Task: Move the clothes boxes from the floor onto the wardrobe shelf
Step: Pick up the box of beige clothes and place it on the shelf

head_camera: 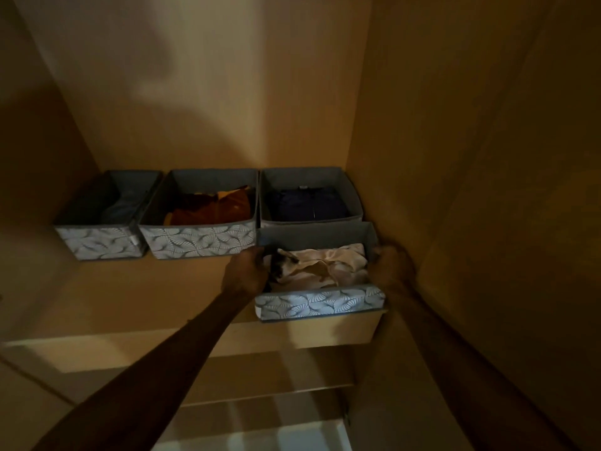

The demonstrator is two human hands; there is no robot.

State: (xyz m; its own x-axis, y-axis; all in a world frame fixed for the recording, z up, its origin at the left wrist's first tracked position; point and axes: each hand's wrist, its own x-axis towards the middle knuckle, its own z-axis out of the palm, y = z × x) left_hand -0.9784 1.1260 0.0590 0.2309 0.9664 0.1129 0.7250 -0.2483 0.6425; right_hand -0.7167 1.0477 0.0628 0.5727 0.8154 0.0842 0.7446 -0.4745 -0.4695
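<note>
Gripping the front box (320, 302) by its left wall with the left hand (244, 271), fingertips hidden inside; at its right wall, a blurred, shadowed right hand (392, 265), grip impossible to tell.

No writing, brand name or number can be read anywhere here. A small white tag (134, 239) sits at the front corner of the leftmost box (100, 245) (anything printed on it is too small and dim to make out).
</note>
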